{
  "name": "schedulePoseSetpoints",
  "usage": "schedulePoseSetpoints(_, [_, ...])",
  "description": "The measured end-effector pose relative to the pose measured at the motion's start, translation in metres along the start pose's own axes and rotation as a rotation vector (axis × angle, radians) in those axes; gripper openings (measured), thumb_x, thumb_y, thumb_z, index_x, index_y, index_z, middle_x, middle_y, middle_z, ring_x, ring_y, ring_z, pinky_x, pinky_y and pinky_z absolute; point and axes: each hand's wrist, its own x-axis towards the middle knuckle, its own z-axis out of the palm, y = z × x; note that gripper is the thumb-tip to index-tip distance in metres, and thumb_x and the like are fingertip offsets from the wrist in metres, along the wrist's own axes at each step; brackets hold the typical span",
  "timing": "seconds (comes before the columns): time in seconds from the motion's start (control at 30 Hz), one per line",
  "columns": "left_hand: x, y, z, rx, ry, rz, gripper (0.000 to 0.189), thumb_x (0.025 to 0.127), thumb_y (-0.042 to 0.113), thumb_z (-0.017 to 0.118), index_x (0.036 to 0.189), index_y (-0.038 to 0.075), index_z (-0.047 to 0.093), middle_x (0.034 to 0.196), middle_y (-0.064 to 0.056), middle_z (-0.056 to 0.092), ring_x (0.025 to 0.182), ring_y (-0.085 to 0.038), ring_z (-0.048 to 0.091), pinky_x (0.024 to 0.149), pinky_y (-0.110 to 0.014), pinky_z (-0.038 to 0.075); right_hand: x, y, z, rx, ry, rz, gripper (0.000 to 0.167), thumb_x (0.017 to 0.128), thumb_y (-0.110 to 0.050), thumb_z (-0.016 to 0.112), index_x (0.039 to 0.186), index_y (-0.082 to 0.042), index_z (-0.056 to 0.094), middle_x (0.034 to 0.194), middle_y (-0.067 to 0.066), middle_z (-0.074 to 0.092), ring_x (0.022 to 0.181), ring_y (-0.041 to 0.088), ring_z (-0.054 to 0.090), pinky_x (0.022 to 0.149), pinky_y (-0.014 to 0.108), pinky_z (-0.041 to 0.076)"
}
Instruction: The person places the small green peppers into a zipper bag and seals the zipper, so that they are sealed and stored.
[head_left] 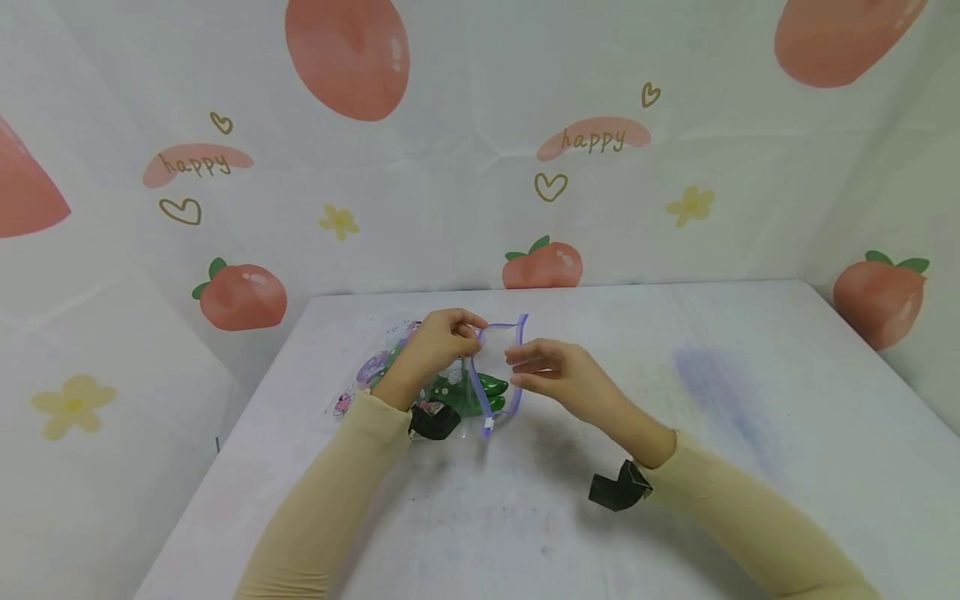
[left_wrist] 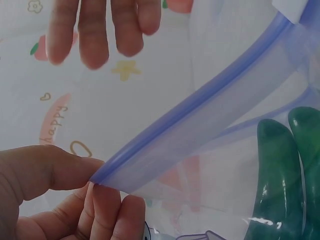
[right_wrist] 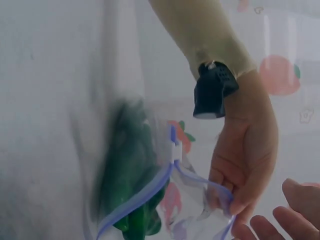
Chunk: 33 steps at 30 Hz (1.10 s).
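A clear plastic zip bag (head_left: 370, 368), printed with cartoon figures, lies tilted up at the middle left of the table. Its mouth gapes, edged by a purple zip strip (left_wrist: 190, 107), and a white slider (right_wrist: 176, 151) sits at one end. Shiny green, long, rounded things (left_wrist: 277, 175) are inside; their kind cannot be told. My left hand (head_left: 438, 342) pinches the rim of the mouth between thumb and fingers. Facing the mouth from the right, my right hand (head_left: 558, 371) has loosely bent fingers; in the left wrist view its fingertips (left_wrist: 94, 57) show apart from the strip.
A white table (head_left: 540, 517) carries a faint bluish smudge at right. Behind it hangs a white cloth (head_left: 450, 192) printed with peaches, hearts and flowers. Black wrist cameras hang at the left cuff (head_left: 435, 422) and the right cuff (head_left: 621, 486).
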Motion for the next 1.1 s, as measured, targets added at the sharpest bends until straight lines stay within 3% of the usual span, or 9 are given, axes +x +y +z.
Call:
schedulePoseSetpoints(0.23, [0.000, -0.001, -0.001, -0.005, 0.010, 0.012, 0.033, 0.083, 0.004, 0.061, 0.115, 0.006, 0.066, 0.086, -0.005, 0.058, 0.071, -0.016, 0.047, 0.065, -0.027, 0.040, -0.011, 0.002, 0.012, -0.043, -0.008, 0.011, 0.023, 0.089, -0.018, 0.069, 0.107, -0.005, 0.068, 0.100, 0.005, 0.071, 0.093, 0.018, 0.067, 0.083, 0.028, 0.054])
schedulePoseSetpoints(0.4, [0.001, -0.002, -0.001, -0.009, 0.008, 0.014, 0.033, 0.082, 0.004, 0.060, 0.114, 0.006, 0.066, 0.087, -0.005, 0.059, 0.074, -0.016, 0.049, 0.068, -0.027, 0.042, -0.017, 0.014, 0.027, -0.016, -0.089, 0.070, 0.012, 0.089, -0.019, 0.069, 0.096, -0.008, 0.069, 0.091, 0.010, 0.071, 0.084, 0.022, 0.066, 0.074, 0.024, 0.051])
schedulePoseSetpoints(0.5, [0.001, -0.002, 0.000, -0.020, 0.005, 0.012, 0.033, 0.083, 0.003, 0.061, 0.115, 0.005, 0.066, 0.087, -0.006, 0.058, 0.074, -0.017, 0.048, 0.067, -0.028, 0.041, -0.020, 0.021, 0.034, 0.008, -0.142, 0.104, 0.015, 0.090, -0.021, 0.068, 0.095, -0.007, 0.069, 0.091, 0.013, 0.071, 0.081, 0.020, 0.065, 0.071, 0.023, 0.050])
schedulePoseSetpoints(0.67, [0.002, -0.002, 0.001, -0.024, 0.006, 0.010, 0.032, 0.083, 0.004, 0.061, 0.115, 0.005, 0.066, 0.087, -0.005, 0.059, 0.073, -0.016, 0.049, 0.067, -0.028, 0.042, -0.021, 0.028, 0.042, -0.014, -0.178, 0.127, 0.018, 0.091, -0.022, 0.067, 0.097, -0.006, 0.070, 0.087, 0.007, 0.070, 0.077, 0.011, 0.061, 0.069, 0.023, 0.049])
schedulePoseSetpoints(0.9, [0.002, -0.002, 0.001, -0.035, 0.002, 0.006, 0.032, 0.083, 0.004, 0.061, 0.115, 0.005, 0.066, 0.087, -0.005, 0.059, 0.076, -0.017, 0.051, 0.072, -0.031, 0.044, -0.016, 0.032, 0.047, -0.039, -0.157, 0.131, 0.019, 0.090, -0.024, 0.067, 0.094, -0.006, 0.069, 0.082, 0.002, 0.069, 0.073, 0.010, 0.059, 0.066, 0.022, 0.047])
schedulePoseSetpoints(1.1, [0.004, -0.002, 0.001, -0.032, 0.001, 0.008, 0.032, 0.084, 0.004, 0.061, 0.115, 0.006, 0.066, 0.087, -0.005, 0.059, 0.076, -0.017, 0.052, 0.070, -0.030, 0.043, -0.014, 0.033, 0.052, 0.010, -0.136, 0.166, 0.022, 0.090, -0.028, 0.067, 0.092, -0.006, 0.066, 0.080, 0.001, 0.067, 0.072, 0.012, 0.062, 0.067, 0.024, 0.050])
